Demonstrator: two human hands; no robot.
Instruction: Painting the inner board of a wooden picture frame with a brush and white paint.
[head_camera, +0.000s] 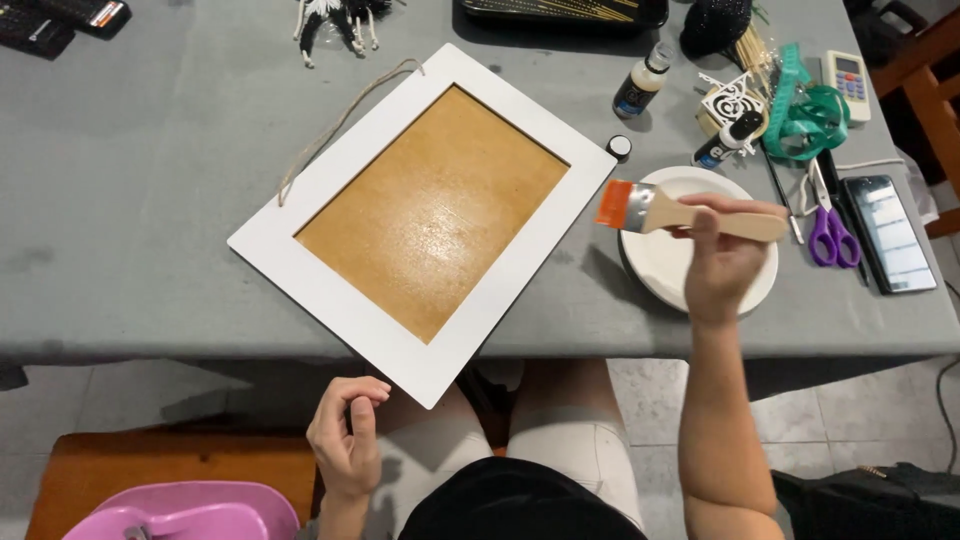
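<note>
Pink plastic seat (190, 512) low at far left, beside a wooden bench (150, 465).

Left hand (345, 435) below the table (130, 200) edge, over the lap, fingers loosely curled with thumb and fingertips nearly meeting, gripping nothing. Just above it, the near corner of the white frame (330, 300) overhanging the table edge, close to the fingertips but apart from them.

Frame lying flat and turned at an angle, glossy brown panel (435, 210) inside, twine loop (335, 125) trailing off its upper left side. Small black cap (619, 147) just off its right corner.

Right of the frame, flat brush (680, 213) held level above the white plate (660, 270), orange bristles pointing left toward the frame's right edge, not touching it. Right hand (725, 255) clamped on the wooden handle, fingers wrapped over it.

Further right: small bottles (640, 85), purple-handled scissors (830, 230), dark phone (888, 235), green tape (815, 115).
</note>
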